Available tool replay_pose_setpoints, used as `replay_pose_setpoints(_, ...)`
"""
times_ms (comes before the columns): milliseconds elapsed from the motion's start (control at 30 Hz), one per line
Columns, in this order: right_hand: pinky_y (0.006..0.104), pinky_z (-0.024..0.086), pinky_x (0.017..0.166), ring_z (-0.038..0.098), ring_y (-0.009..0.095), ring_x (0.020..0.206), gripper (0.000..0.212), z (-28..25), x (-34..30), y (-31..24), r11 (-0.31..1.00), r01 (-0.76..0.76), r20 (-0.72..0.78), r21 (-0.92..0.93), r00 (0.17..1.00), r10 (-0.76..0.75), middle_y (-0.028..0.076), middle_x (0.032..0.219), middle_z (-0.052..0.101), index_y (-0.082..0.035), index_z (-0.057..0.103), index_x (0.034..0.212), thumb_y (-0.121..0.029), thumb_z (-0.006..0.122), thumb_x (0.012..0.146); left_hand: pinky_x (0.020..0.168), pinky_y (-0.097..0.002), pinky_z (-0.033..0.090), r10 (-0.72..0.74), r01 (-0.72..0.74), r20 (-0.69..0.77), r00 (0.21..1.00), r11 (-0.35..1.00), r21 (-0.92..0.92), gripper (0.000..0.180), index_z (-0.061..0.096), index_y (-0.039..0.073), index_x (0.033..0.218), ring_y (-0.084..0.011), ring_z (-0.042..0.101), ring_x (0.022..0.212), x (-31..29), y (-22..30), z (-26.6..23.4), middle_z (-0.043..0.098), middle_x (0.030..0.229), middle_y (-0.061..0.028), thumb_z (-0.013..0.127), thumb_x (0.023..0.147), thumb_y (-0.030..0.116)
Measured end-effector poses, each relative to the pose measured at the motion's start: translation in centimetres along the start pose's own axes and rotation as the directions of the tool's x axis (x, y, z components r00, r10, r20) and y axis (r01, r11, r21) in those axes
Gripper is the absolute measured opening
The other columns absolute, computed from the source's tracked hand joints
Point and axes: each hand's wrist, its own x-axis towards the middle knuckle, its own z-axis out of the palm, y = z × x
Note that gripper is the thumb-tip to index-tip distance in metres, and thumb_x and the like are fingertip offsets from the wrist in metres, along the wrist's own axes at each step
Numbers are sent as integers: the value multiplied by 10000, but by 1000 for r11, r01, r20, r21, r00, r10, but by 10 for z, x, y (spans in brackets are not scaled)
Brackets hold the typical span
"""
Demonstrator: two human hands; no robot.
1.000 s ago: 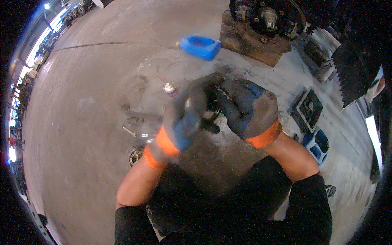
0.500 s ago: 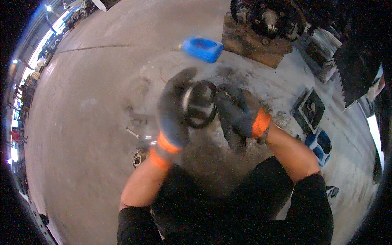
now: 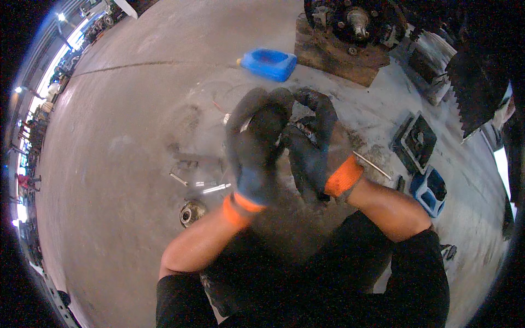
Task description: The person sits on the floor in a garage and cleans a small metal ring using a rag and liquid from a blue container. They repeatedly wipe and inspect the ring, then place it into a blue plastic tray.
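My left hand [image 3: 252, 145], in a dark glove with an orange cuff, is curled round a dark ring-shaped metal part that the fingers now mostly hide. Close against it, my right hand [image 3: 317, 147] wears a matching glove, its fingers bent and closed. A dark, limp piece like a rag [image 3: 310, 186] hangs below the right palm. Both hands meet over the floor in front of my knees, and the left one is blurred. What exactly lies between the fingertips cannot be made out.
Beyond my hands lies a blue plastic jug [image 3: 269, 64]. At the far right stands a hub assembly [image 3: 358, 27] on a brown block [image 3: 339, 60]. A wrench [image 3: 179, 179] and round metal part [image 3: 192, 213] lie left; a black tray [image 3: 418, 142] and cut-open blue container [image 3: 429, 191] right.
My left hand has moved right and closed over the dark ring, which showed plainly before. The right hand's fingers have risen and curled toward the left. A thin rod beside the right wrist is uncovered.
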Motion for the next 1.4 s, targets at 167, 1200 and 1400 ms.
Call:
replay_pose_setpoints(167,342,524,878,598,197,991,559,-10,-2,-13,991,90,86,-97,993,-81,104,1278,550,-78,430,1387,-44,645,872,1070,-505,461,-76,80,61,995,995,-53,475,462,112,1406,-379,569,1238,-7,4,-5,568,1358,-230,561,998,336)
replay_pose_setpoints(1200,376,486,1008,563,250,1216,520,-45,34,16,944,327,193,-51,930,-312,133,1316,589,-9,498,1385,-84,664,898,798,-388,568,-578,548,324,749,815,189,609,485,105,1368,-250,655,958,9,26,-28,628,1237,-111,538,971,565)
replay_pose_setpoints(1400,357,538,910,622,221,1078,507,-20,46,6,968,115,-69,-223,989,-133,91,1225,633,-78,558,1297,-81,740,823,976,-491,515,-456,519,320,831,842,-149,727,195,168,1557,-337,572,1217,30,92,-67,518,1409,-152,494,1000,527)
